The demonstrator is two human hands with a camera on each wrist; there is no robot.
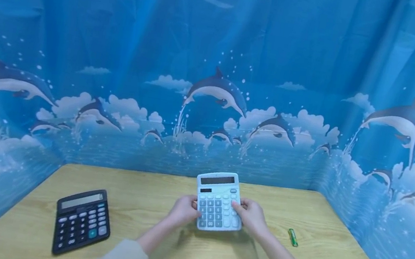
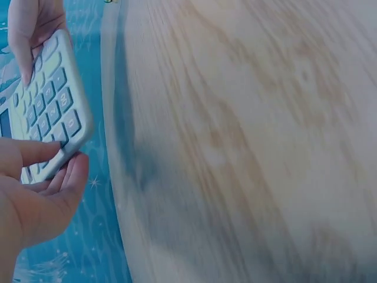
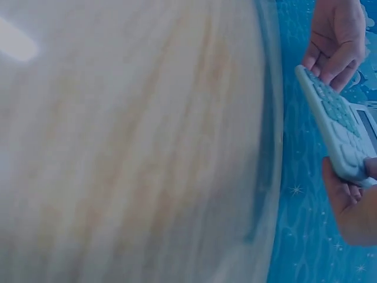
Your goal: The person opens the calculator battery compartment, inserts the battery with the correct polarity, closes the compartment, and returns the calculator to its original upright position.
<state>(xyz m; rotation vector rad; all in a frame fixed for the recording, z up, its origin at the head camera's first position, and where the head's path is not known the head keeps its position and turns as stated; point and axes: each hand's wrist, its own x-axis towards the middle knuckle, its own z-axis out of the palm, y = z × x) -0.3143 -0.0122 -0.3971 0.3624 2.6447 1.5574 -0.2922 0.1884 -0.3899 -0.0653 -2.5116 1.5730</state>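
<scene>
We've got both hands on the white calculator [image 1: 218, 201], and it's up off the wooden table [image 1: 189, 252], tilted toward us with its display end away from the fingers. Our left hand [image 1: 182, 210] grips the left edge: in the left wrist view the thumb [image 2: 32, 154] lies over the key face while the fingers [image 2: 69, 177] curl under the back. Our right hand [image 1: 251, 216] grips the right edge the same way, thumb on the keys, fingers wrapped beneath, as the right wrist view shows from the side. Nothing sits between the two hands but the calculator itself; directly under the fingers is bare wood and the calculator's shadow. Out to the right of our right fingers, well apart from them, a small green battery [image 1: 293, 237] lies on the table. Off to the left of our left fingers, further away again, a black calculator [image 1: 82, 221] lies flat, face up. Past the fingertips, beyond the table's far edge, the blue dolphin-print curtain [image 1: 214, 81] wraps the back and both sides.
</scene>
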